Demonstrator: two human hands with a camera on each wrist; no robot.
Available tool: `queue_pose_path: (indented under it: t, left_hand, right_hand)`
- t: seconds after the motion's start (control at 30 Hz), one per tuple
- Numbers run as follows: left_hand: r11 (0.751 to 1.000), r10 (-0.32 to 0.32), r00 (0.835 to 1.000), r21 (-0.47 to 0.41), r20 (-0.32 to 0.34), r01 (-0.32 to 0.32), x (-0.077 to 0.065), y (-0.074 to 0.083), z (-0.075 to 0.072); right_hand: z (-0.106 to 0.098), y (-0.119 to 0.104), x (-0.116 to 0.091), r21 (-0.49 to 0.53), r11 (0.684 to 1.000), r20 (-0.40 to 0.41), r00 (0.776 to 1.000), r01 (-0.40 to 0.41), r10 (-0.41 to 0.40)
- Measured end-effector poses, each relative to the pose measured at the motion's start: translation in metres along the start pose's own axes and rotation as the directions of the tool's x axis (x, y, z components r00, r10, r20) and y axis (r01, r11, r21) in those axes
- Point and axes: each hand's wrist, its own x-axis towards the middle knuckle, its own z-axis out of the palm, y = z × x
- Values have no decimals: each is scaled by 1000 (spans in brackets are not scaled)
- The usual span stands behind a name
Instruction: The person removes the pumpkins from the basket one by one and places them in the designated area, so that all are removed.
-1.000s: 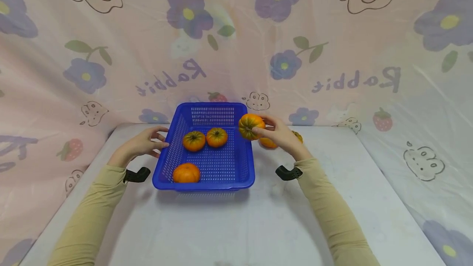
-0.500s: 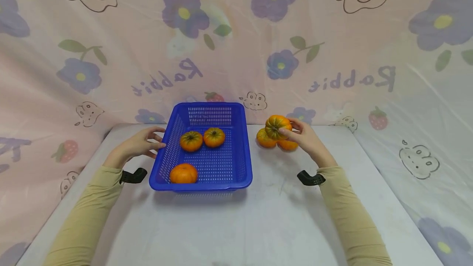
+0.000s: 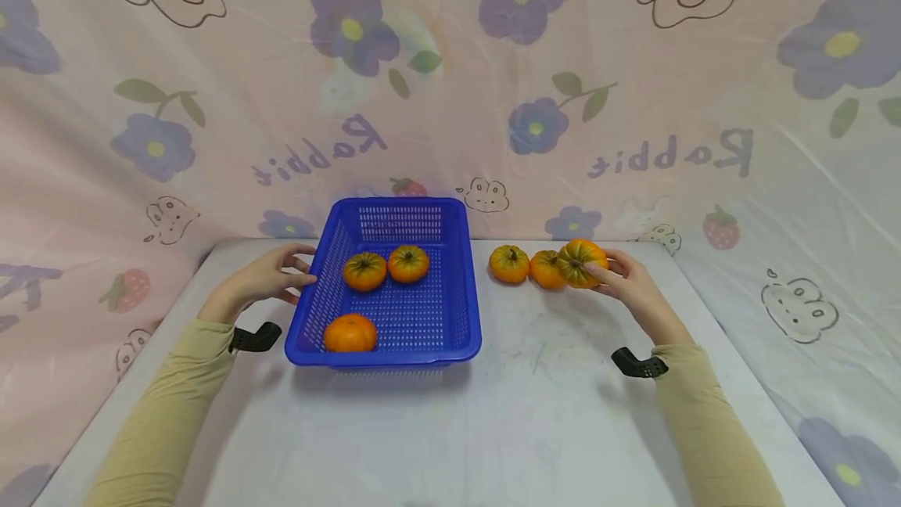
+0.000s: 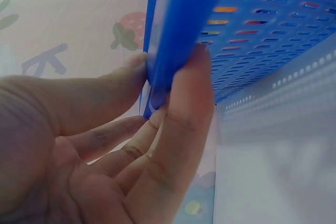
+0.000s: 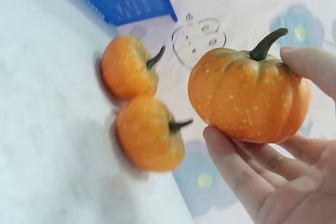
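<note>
My right hand (image 3: 629, 288) grips a small orange pumpkin (image 3: 581, 263) at the right of the table. Its thumb lies near the dark stem (image 5: 269, 44) and its fingers are underneath, in the right wrist view. Just left of it, two more small pumpkins sit side by side, a near one (image 5: 149, 135) and a far one (image 5: 128, 67). A blue plastic basket (image 3: 473, 303) stands at the middle left, tilted toward me. My left hand (image 3: 271, 274) holds its left rim (image 4: 181, 30) between thumb and fingers. Inside are three pumpkins, two at the back (image 3: 408, 264) and one at the front (image 3: 350, 332).
The white table (image 3: 493, 429) runs up to a patterned cloth (image 3: 436, 139) with flowers and rabbits, which hangs behind and at both sides. A black wrist device (image 3: 639, 364) sits on the right forearm, another (image 3: 256, 337) on the left.
My right hand has carried its pumpkin from the basket's right rim rightward, past the two table pumpkins, and lower. The left hand keeps its place at the basket.
</note>
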Motion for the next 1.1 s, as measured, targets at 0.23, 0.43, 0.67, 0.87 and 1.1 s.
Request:
queue_pose_path:
  t: [0.23, 0.43, 0.67, 0.87, 1.1]
  left_hand:
    - [1000, 21, 1000, -7, 11, -21, 5, 5, 0]
    - [1000, 6, 1000, -10, -6, -6, 3, 3, 1]
    - [1000, 2, 1000, -30, -8, -2, 1, -1, 4]
    - [1000, 4, 1000, -31, -6, -5, -1, -3, 5]
    - [999, 2, 1000, -33, -9, -3, -3, -2, 3]
  right_hand:
    - [-16, 22, -8, 29, 997, -41, 997, -65, 66]
    - [-20, 37, -15, 79, 993, -36, 995, -91, 94]
    - [-17, 54, -19, 77, 982, -18, 985, -170, 172]
    - [-16, 60, -18, 54, 974, -27, 975, -221, 223]
    - [-17, 61, -12, 46, 953, -33, 953, -298, 300]
